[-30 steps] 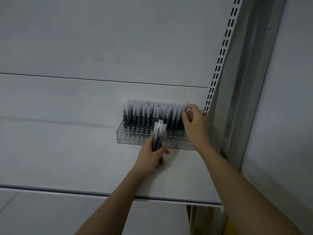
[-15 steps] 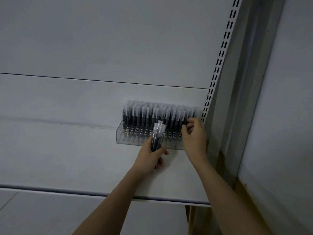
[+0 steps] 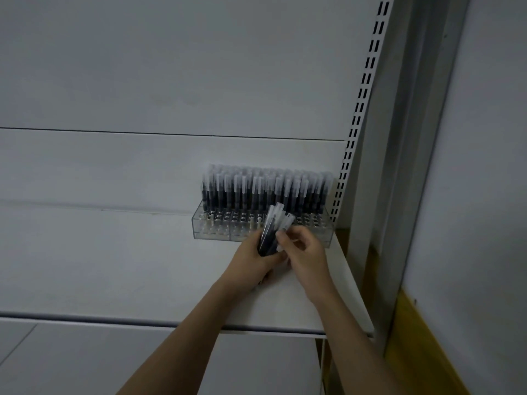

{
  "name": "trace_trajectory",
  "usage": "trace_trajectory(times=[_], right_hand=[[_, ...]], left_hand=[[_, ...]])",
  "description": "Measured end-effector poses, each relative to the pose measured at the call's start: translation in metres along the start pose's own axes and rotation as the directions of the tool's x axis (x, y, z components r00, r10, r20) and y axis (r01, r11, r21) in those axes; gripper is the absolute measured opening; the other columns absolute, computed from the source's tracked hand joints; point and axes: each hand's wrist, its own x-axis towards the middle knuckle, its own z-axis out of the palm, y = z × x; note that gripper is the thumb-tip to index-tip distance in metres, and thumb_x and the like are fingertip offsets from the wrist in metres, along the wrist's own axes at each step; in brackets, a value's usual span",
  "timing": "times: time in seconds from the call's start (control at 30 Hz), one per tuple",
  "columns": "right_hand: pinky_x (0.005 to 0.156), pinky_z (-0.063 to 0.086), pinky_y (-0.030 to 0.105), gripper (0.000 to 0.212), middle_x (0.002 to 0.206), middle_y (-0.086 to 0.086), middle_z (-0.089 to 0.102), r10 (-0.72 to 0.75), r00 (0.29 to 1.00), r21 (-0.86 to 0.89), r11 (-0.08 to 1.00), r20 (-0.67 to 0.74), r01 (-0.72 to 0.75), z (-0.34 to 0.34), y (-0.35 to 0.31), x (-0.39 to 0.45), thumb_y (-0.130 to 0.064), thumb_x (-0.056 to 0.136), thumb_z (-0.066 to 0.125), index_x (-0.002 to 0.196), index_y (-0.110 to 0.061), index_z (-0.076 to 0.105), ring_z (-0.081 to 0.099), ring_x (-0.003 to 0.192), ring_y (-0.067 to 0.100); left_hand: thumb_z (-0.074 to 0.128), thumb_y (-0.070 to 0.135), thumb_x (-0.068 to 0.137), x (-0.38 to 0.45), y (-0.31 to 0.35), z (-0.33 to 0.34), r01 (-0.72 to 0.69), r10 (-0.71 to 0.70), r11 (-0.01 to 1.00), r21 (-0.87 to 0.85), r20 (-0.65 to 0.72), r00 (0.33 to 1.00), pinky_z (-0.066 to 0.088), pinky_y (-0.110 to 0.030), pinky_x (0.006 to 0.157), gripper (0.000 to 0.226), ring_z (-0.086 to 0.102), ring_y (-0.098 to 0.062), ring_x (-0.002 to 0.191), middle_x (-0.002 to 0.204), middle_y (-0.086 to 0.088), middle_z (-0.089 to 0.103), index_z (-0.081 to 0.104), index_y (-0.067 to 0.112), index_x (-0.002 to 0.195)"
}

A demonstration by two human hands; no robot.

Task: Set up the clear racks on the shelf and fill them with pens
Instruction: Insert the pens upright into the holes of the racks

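The white metal shelf [image 3: 114, 266] fills most of the view, its front edge running across at about 6 o'clock and its pale back panel [image 3: 171, 67] rising behind it toward 12 o'clock. A slotted upright [image 3: 360, 109] climbs the panel's right edge toward 1 o'clock, and a grey wall [image 3: 484, 166] with a yellow-brown strip [image 3: 422, 343] at its foot lies at 3 to 5 o'clock.

The clear racks [image 3: 212, 228] stand on the shelf against the back panel, just right of centre at about 2 o'clock from the middle of the shelf, their right end just beside the slotted upright. Rows of dark pens with frosted caps [image 3: 256, 189] stand upright in the rear holes, packed close; the front rows of holes look mostly unfilled.

Both bare forearms reach up from 6 o'clock. The left hand [image 3: 251, 262] sits just in front of the racks, fingers curled round a small bundle of pens [image 3: 271, 235] that tilts up toward 1 o'clock, caps overlapping the rack's front face. The right hand [image 3: 306, 256] is touching it at 3 o'clock, its thumb and fingertips pinching at the right side of the bundle; which single pen it has hold of I cannot tell.
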Motion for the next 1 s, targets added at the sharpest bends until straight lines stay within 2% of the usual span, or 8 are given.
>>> trace_trajectory(times=[0.07, 0.13, 0.37, 0.47, 0.6, 0.7, 0.8, 1.0], right_hand=[[0.068, 0.051, 0.022, 0.009, 0.088, -0.002, 0.071, 0.007, 1.0, 0.003, 1.0, 0.0, -0.007, -0.0006, 0.0004, 0.0008, -0.027, 0.09, 0.07, 0.096, -0.02, 0.068, 0.067, 0.082, 0.011], [0.069, 0.051, 0.024, 0.008, 0.087, -0.001, 0.071, 0.014, 1.0, 0.011, 1.0, 0.009, -0.014, -0.0016, 0.0011, 0.0006, -0.026, 0.091, 0.069, 0.094, -0.019, 0.069, 0.067, 0.082, 0.013], [0.061, 0.047, 0.018, 0.015, 0.073, 0.0, 0.066, 0.021, 0.999, 0.021, 1.0, 0.03, -0.022, -0.0035, -0.0009, -0.0005, -0.021, 0.097, 0.06, 0.088, -0.011, 0.067, 0.062, 0.068, 0.007], [0.06, 0.048, 0.023, 0.014, 0.078, 0.004, 0.067, 0.055, 0.999, 0.032, 0.998, -0.003, -0.054, -0.0038, 0.0008, 0.0014, -0.021, 0.099, 0.058, 0.094, -0.012, 0.067, 0.062, 0.068, 0.009], [0.06, 0.048, 0.027, 0.014, 0.083, 0.006, 0.071, 0.099, 0.994, 0.095, 0.991, -0.051, -0.094, -0.0055, 0.0034, 0.005, -0.019, 0.1, 0.055, 0.099, -0.014, 0.068, 0.065, 0.07, 0.013], [0.061, 0.05, 0.027, 0.018, 0.089, 0.007, 0.072, 0.083, 0.996, 0.077, 0.994, -0.039, -0.08, -0.0048, 0.0044, 0.0048, -0.019, 0.103, 0.051, 0.103, -0.016, 0.068, 0.067, 0.075, 0.017], [0.062, 0.052, 0.026, 0.025, 0.092, 0.004, 0.072, 0.06, 0.998, 0.066, 0.996, -0.028, -0.058, -0.0046, 0.0027, 0.0037, -0.019, 0.106, 0.042, 0.104, -0.027, 0.066, 0.066, 0.078, 0.015], [0.064, 0.056, 0.027, 0.027, 0.098, 0.006, 0.072, 0.076, 0.996, 0.076, 0.994, -0.042, -0.073, -0.004, 0.0031, 0.006, -0.019, 0.107, 0.038, 0.109, -0.031, 0.063, 0.068, 0.085, 0.02]], left_hand=[[0.073, 0.01, 0.087, -0.0025, 0.0012, 0.002, -0.026, 0.025, 0.999, 0.03, 0.021, 0.999, 0.042, -0.025, 0.046, 0.029, 0.054, -0.008, 0.051, 0.064, 0.013, 0.064, 0.061, 0.02, 0.111], [0.075, 0.014, 0.086, -0.0024, 0.0004, 0.0021, -0.022, 0.022, 0.999, 0.023, 0.02, 1.0, 0.04, -0.026, 0.045, 0.03, 0.05, -0.012, 0.05, 0.063, 0.009, 0.061, 0.061, 0.021, 0.112], [0.068, 0.025, 0.092, -0.0003, 0.002, 0.0014, 0.015, -0.015, 1.0, 0.005, -0.033, 0.999, 0.039, -0.029, 0.044, 0.016, 0.048, -0.019, 0.05, 0.065, 0.0, 0.056, 0.061, 0.021, 0.105], [0.061, 0.023, 0.097, -0.0015, 0.0031, 0.0007, 0.015, -0.016, 1.0, -0.005, -0.044, 0.999, 0.039, -0.028, 0.043, 0.012, 0.05, -0.016, 0.05, 0.069, 0.001, 0.061, 0.061, 0.023, 0.109], [0.06, 0.02, 0.098, -0.0029, 0.0032, 0.0015, -0.014, 0.016, 0.999, 0.051, -0.036, 0.999, 0.04, -0.024, 0.042, 0.015, 0.048, -0.009, 0.043, 0.057, 0.012, 0.061, 0.061, 0.022, 0.112], [0.06, 0.021, 0.098, -0.0028, 0.0018, 0.0019, -0.012, 0.014, 0.999, 0.047, -0.035, 0.999, 0.041, -0.025, 0.043, 0.016, 0.048, -0.012, 0.045, 0.06, 0.008, 0.061, 0.061, 0.022, 0.114], [0.061, 0.026, 0.097, -0.0018, 0.0022, 0.0013, 0.013, -0.011, 0.998, 0.068, -0.038, 0.999, 0.045, -0.025, 0.048, 0.02, 0.055, -0.008, 0.052, 0.077, 0.001, 0.068, 0.061, 0.024, 0.117], [0.066, 0.017, 0.093, 0.0004, -0.0023, -0.0007, 0.012, -0.012, 0.998, 0.063, -0.002, 1.0, 0.046, -0.031, 0.052, 0.022, 0.055, -0.018, 0.055, 0.075, -0.011, 0.067, 0.061, 0.02, 0.114]])
